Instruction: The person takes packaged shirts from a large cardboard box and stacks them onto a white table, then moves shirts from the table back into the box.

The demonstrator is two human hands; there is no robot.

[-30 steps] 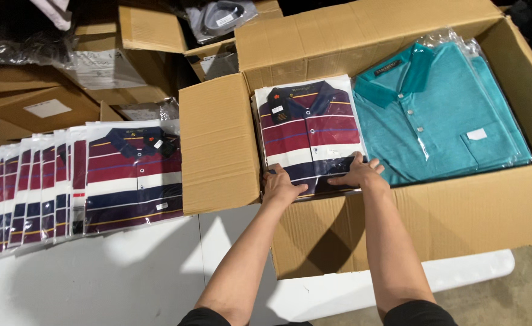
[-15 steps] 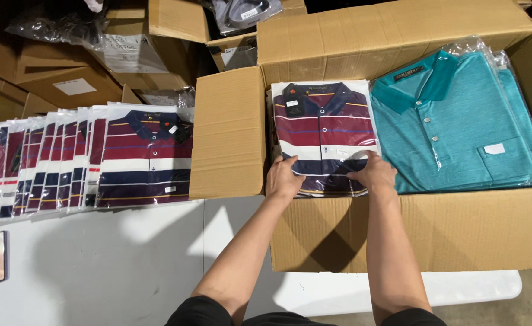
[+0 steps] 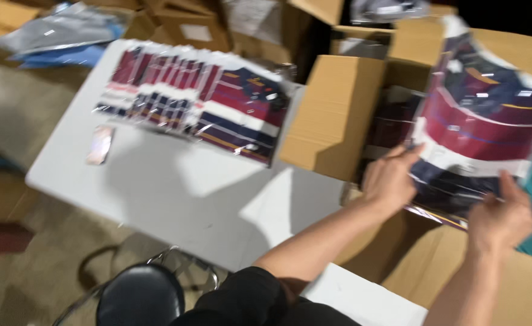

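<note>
Maroon-and-navy striped shirt pack [image 3: 480, 130], in clear film, is lifted tilted above the open cardboard box [image 3: 338, 115]; our left hand [image 3: 391, 180] and right hand [image 3: 500, 216] each grasp its lower edge. We judge the lift underway. Bagged shirts [image 3: 199, 99] line the white table's [image 3: 175, 193] far edge; the box flap intervenes.

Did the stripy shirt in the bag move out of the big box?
Yes. The bagged striped shirt lay flat in the cardboard box; now both hands, left hand and right hand, hold it lifted above the box.
</note>
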